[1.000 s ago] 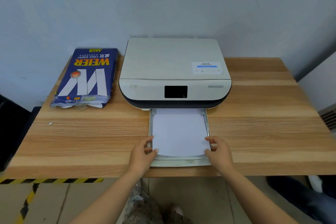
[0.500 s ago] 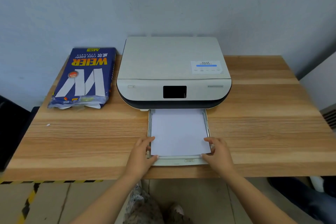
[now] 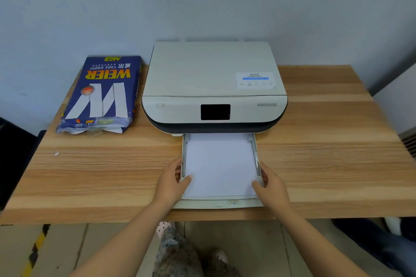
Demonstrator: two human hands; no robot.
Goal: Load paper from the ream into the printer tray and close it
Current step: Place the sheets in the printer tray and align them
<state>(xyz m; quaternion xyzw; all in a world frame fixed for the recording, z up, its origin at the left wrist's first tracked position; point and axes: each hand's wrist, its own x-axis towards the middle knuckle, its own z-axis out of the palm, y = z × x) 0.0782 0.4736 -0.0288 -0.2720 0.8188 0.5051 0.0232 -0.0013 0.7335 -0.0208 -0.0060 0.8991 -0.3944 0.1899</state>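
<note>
A beige printer (image 3: 213, 78) stands at the back of the wooden table (image 3: 326, 153). Its paper tray (image 3: 216, 204) is pulled out toward me, with a stack of white paper (image 3: 219, 164) lying flat inside. My left hand (image 3: 172, 183) grips the tray's left side, thumb on the paper's near left corner. My right hand (image 3: 271, 183) holds the tray's right side, thumb on the paper's near right corner. The blue ream (image 3: 102, 94), torn open at its near end, lies left of the printer.
The wall stands right behind the printer. The tray's front lip reaches nearly to the table's near edge. A tiny white scrap (image 3: 56, 153) lies on the table's left part. Below the edge are my patterned clothes (image 3: 180, 254) and a yellow-black floor stripe (image 3: 36, 247).
The paper slid deeper into the tray and lies flat. Both hands shifted a little forward along the tray's sides.
</note>
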